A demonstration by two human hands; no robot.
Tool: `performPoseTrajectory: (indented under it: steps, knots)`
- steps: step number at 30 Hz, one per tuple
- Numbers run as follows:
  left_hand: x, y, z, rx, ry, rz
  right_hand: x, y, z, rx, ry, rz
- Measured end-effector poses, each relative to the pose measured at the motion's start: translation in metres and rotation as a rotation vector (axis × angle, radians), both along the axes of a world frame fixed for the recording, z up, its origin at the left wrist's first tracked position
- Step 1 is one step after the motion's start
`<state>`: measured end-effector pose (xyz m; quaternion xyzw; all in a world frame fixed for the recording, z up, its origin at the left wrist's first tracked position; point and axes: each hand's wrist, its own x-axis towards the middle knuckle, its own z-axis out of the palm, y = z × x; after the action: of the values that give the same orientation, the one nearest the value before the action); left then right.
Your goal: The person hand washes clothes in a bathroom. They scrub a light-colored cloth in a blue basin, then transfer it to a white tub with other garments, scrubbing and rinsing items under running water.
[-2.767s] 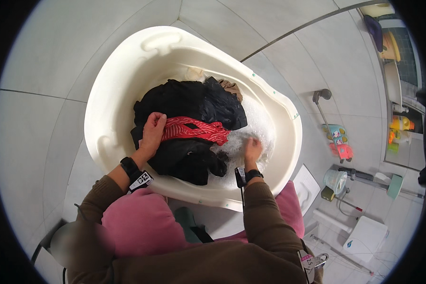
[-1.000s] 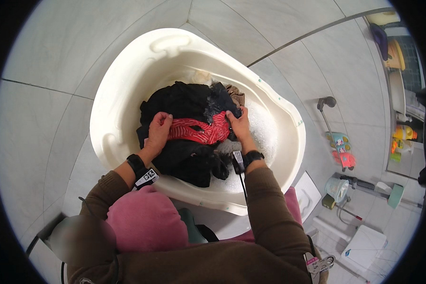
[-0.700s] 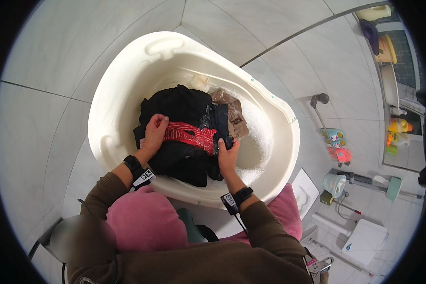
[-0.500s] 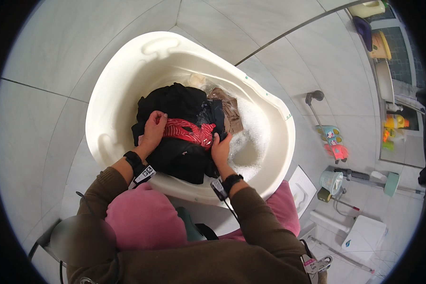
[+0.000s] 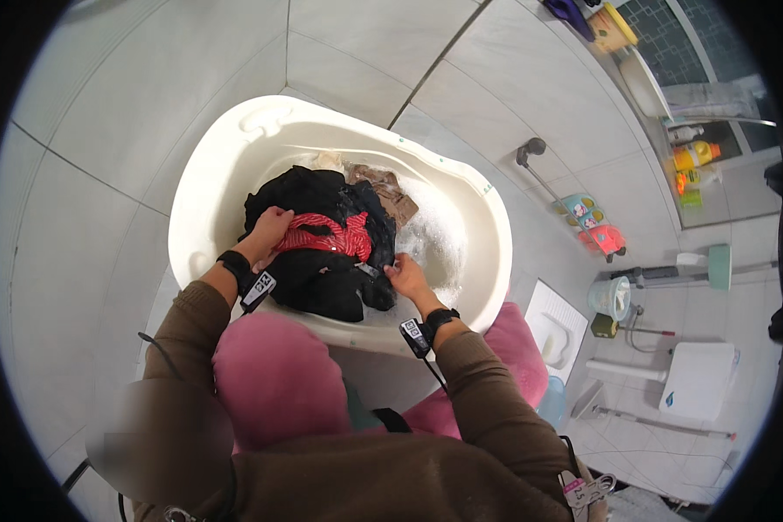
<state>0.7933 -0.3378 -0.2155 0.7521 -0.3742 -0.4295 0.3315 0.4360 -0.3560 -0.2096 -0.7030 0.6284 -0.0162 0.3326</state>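
Observation:
A black garment [image 5: 300, 191] lies bunched in a cream plastic tub [image 5: 187, 217], with a red-and-white striped piece of cloth [image 5: 351, 239] across its middle. My left hand [image 5: 272, 228] is closed at the left end of the striped piece, its fingers pinching the cloth there. At the garment's right edge, my right hand [image 5: 407, 277] is closed on the black fabric, beside a small pale tag-like patch [image 5: 368, 271]. Behind them, a wet brown cloth [image 5: 390, 193] and a small cream item [image 5: 329, 160] rest in sudsy water [image 5: 444, 235].
My pink-clad knees [image 5: 278, 378] border the tub's near side. To the right are a squat toilet [image 5: 555, 335], a bucket [image 5: 611, 297] and a white cistern [image 5: 698, 380]. A shower head [image 5: 531, 151] hangs by the wall; bottles [image 5: 696, 157] stand on the ledge.
The view has tilted. My right hand has moved from the striped cloth's right end to the black garment's outer right edge. My left hand stays at the striped cloth's left end.

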Motion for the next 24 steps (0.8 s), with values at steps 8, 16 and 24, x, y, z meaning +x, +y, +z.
performPoseTrajectory:
  steps: [8, 16, 24]
  knots:
    - [-0.028, -0.014, 0.129, -0.010, 0.080, -0.474, -0.031, 0.063, 0.012, 0.144, -0.107, 0.086]
    - [-0.063, 0.000, 0.261, -0.018, 0.094, -0.594, -0.017, 0.082, 0.059, 0.202, -0.424, 0.007]
    - [-0.124, 0.020, 0.271, -0.262, 0.259, -0.343, -0.024, 0.098, 0.101, 0.119, -0.373, 0.028]
